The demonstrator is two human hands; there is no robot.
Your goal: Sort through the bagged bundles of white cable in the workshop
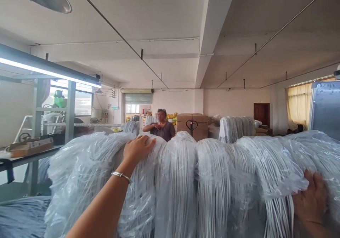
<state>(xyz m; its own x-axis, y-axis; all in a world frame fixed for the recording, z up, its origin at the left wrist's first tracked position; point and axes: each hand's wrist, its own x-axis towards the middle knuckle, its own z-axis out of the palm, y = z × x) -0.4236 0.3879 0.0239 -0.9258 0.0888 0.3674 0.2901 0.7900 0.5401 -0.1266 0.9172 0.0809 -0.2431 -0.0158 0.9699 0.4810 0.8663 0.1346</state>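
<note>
Where the row of strand bundles (214, 174) hangs: side by side across the foreground, arched over a support that is hidden; pale strands, many under clear plastic film (87, 167).
Left hand (139, 147): on the crown of a bundle toward the left end; fingers extended and loosely spread, laid over the top rather than closed round it.
Right hand (312, 197): low at the right end, against film and strands; partly dim and blurred, so whether the fingers pinch anything cannot be told.
Clear film: slack and glossy; under a push, it could slide on the strands and take the left palm's purchase with it.
Film edge by the right hand: loose; could tear or peel back if tugged.
Bracelet (120, 176): on the left wrist, close to the wrapping; a possible snag if the arm drags across.
Neighbouring bundles: crowded together; pulling one could drag or tangle the next.
Hidden support: footing unseen; uneven force from the two hands could tilt or swing the load.
Co-worker (166, 130): beyond the row, partly screened by it; at risk of a knock should the load shift that way.
</note>
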